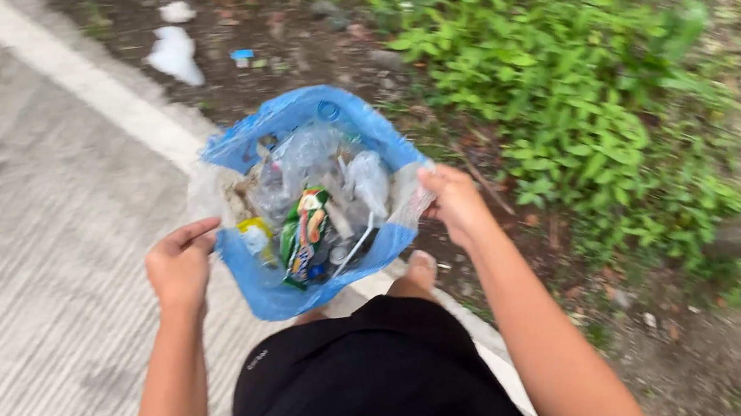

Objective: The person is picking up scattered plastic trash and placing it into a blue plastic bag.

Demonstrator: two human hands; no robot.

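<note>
I hold a blue plastic bag [297,109] open in front of me. My left hand [177,269] grips its left rim and my right hand [454,203] grips its right rim. Inside lie clear plastic bottles [305,161], a green and orange snack wrapper [306,235], a yellow piece [253,227] and other crumpled plastic. My bare foot [417,277] shows just below the bag, above my black shorts [369,394].
Grey ribbed concrete road [18,270] lies to the left with a white edge line [93,83]. White litter [173,53] and a small blue scrap [242,55] lie on the dirt verge ahead. Green weeds [567,81] fill the right side.
</note>
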